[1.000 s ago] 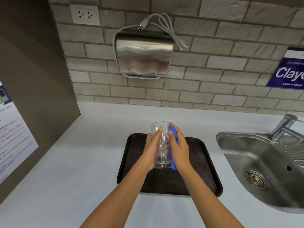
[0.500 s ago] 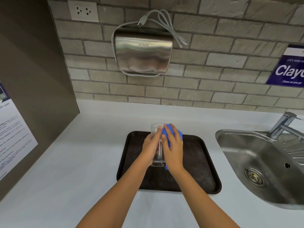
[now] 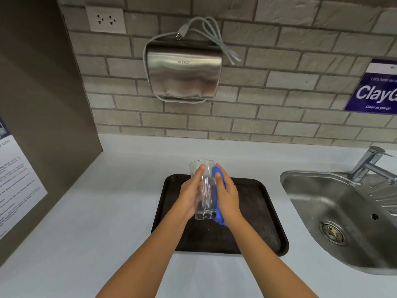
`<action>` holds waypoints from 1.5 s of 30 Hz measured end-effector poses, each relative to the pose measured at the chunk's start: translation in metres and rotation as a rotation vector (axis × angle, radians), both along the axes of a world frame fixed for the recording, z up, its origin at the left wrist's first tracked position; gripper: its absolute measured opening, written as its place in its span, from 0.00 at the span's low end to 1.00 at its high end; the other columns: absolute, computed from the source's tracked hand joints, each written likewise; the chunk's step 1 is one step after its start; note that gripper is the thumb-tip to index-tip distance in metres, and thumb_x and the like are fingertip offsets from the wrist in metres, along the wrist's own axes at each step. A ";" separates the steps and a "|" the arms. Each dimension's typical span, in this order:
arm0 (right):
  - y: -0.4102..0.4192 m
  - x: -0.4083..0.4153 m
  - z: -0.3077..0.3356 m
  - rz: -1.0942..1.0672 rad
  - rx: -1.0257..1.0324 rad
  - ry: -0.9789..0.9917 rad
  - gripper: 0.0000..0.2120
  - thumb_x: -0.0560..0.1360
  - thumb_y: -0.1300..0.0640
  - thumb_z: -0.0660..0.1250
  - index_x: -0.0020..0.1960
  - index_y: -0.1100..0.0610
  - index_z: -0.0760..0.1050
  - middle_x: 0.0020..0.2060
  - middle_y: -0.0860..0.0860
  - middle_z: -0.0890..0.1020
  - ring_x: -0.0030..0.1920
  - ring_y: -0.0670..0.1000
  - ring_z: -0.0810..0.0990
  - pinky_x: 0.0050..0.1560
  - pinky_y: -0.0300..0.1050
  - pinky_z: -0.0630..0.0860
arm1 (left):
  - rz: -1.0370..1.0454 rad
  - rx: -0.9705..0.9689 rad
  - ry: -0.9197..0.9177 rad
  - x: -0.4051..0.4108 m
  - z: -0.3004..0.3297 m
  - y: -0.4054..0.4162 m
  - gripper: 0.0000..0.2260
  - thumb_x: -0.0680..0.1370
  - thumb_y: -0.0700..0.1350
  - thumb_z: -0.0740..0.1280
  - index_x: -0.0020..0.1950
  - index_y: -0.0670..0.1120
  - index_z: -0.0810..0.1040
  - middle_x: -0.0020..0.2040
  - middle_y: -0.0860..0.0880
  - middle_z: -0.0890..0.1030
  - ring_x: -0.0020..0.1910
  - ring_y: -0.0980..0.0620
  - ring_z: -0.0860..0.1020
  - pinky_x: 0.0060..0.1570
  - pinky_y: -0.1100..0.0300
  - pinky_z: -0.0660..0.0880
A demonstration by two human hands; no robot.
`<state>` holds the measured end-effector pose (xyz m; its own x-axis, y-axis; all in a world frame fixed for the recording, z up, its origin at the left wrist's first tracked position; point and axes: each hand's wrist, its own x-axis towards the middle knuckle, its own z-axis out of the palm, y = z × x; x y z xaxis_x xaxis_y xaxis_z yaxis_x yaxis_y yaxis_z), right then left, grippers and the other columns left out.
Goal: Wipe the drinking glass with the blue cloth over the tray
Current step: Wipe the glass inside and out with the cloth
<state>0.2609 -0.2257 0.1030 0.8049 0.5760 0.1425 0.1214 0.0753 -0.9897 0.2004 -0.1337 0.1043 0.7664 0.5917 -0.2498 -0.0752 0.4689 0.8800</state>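
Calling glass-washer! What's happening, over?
Left hand grips glass. Right hand presses cloth on its side. Above tray. Nothing blocking.

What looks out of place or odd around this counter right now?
The hand dryer on the brick wall is unplugged: its cord is looped over the top, plug dangling beside the socket. Nothing looks spilled or broken.

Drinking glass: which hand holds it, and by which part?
The left hand grips the drinking glass around its side wall; the right hand presses the blue cloth against its opposite side.
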 end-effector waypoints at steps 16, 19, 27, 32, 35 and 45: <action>-0.006 0.000 0.004 -0.011 -0.019 0.123 0.19 0.81 0.48 0.57 0.70 0.48 0.69 0.64 0.50 0.78 0.61 0.50 0.78 0.64 0.54 0.75 | 0.342 0.227 0.186 0.005 0.019 -0.009 0.20 0.83 0.61 0.58 0.63 0.49 0.79 0.55 0.43 0.84 0.52 0.41 0.85 0.54 0.46 0.83; -0.003 -0.003 0.003 -0.070 -0.003 0.074 0.20 0.81 0.48 0.56 0.72 0.47 0.67 0.67 0.49 0.75 0.66 0.49 0.75 0.68 0.54 0.71 | 0.325 0.359 0.234 0.002 0.019 -0.018 0.23 0.83 0.61 0.56 0.64 0.47 0.81 0.57 0.45 0.85 0.55 0.46 0.84 0.60 0.48 0.81; -0.001 -0.038 -0.017 -0.253 -0.128 -0.671 0.24 0.80 0.55 0.59 0.73 0.39 0.59 0.72 0.42 0.64 0.64 0.33 0.66 0.58 0.23 0.64 | 0.175 0.232 0.203 0.000 0.025 -0.012 0.33 0.81 0.65 0.54 0.58 0.35 0.82 0.55 0.33 0.85 0.58 0.36 0.83 0.64 0.42 0.78; 0.003 -0.015 -0.003 -0.134 -0.027 -0.475 0.19 0.81 0.46 0.57 0.71 0.39 0.65 0.72 0.40 0.67 0.69 0.40 0.67 0.67 0.41 0.68 | 0.045 0.167 0.002 -0.010 0.023 -0.012 0.32 0.75 0.64 0.65 0.65 0.39 0.80 0.58 0.34 0.84 0.59 0.39 0.84 0.62 0.43 0.79; 0.005 0.008 0.014 -0.023 0.045 -0.003 0.17 0.80 0.44 0.56 0.67 0.41 0.71 0.63 0.49 0.79 0.60 0.48 0.79 0.62 0.53 0.76 | -0.001 0.154 -0.011 -0.009 0.025 -0.019 0.32 0.70 0.65 0.68 0.64 0.42 0.80 0.58 0.38 0.85 0.58 0.40 0.85 0.60 0.44 0.81; -0.003 -0.020 0.000 -0.048 -0.205 -0.983 0.21 0.80 0.54 0.57 0.72 0.47 0.66 0.73 0.43 0.65 0.74 0.41 0.58 0.73 0.41 0.55 | -0.003 -0.055 -0.107 0.005 0.019 -0.005 0.39 0.72 0.64 0.66 0.69 0.33 0.77 0.54 0.38 0.83 0.52 0.43 0.84 0.56 0.50 0.79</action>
<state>0.2404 -0.2286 0.1026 0.4063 0.6343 0.6577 0.8900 -0.1117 -0.4422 0.2052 -0.1385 0.1234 0.7921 0.5773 -0.1983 -0.1659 0.5163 0.8402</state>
